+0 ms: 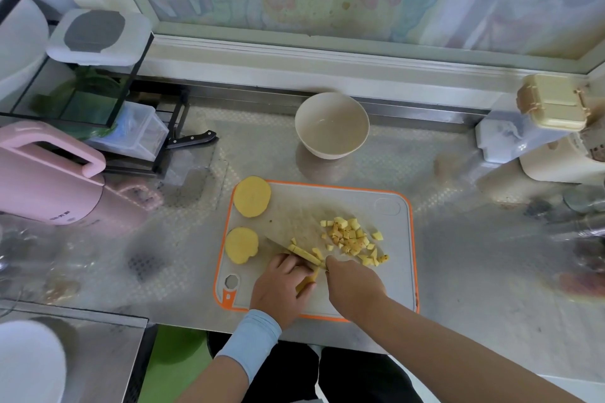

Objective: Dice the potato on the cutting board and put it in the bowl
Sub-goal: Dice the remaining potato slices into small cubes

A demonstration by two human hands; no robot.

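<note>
Left hand [281,288]: curled over potato strips [306,254], pinned to the cutting board [393,271]
Right hand [355,285]: clenched round the knife [276,244], blade laid across the strips
Diced potato [350,237]: heaped mid-board
Slices [251,196]: two, at the board's left
Bowl [332,124]: set beyond the board

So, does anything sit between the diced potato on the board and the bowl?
Nothing visible. Only bare cutting board and counter separate the diced potato from the bowl; the potato halves lie off left.
</note>
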